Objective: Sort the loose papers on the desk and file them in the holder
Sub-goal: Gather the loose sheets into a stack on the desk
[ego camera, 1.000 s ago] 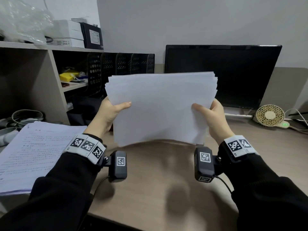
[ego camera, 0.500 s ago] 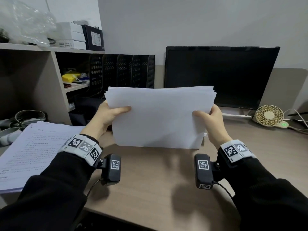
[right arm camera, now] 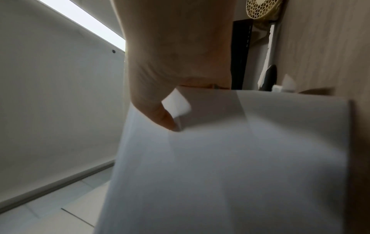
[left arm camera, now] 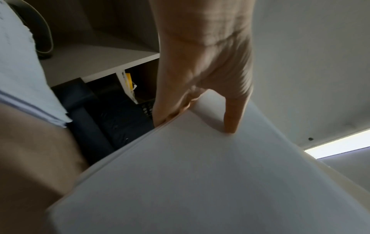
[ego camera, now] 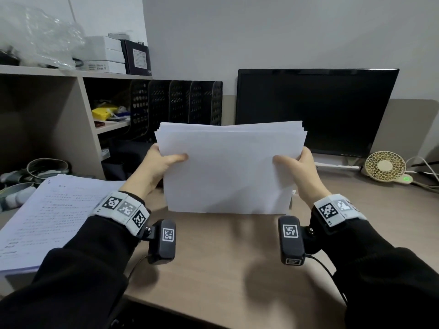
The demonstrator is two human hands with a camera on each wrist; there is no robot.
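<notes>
A stack of blank white papers (ego camera: 228,169) stands upright on its lower edge on the wooden desk (ego camera: 213,257). My left hand (ego camera: 161,162) grips its left side, thumb on the near face. My right hand (ego camera: 294,165) grips the right side the same way. The top edges are slightly uneven. In the left wrist view the left hand (left arm camera: 200,88) pinches the stack (left arm camera: 200,182); in the right wrist view the right hand's thumb (right arm camera: 160,114) presses the sheets (right arm camera: 230,158). The black mesh file holder (ego camera: 175,103) stands behind, by the shelf. A second pile of printed papers (ego camera: 47,214) lies at the left.
A black monitor (ego camera: 313,108) stands at the back right, with a small cream fan (ego camera: 384,167) and cables beside it. A shelf unit (ego camera: 47,110) with boxes and clutter is on the left. Bare desk lies in front of the stack.
The stack has come down from mid-air until its lower edge rests on the desk. Both hands kept their grip and moved down with it.
</notes>
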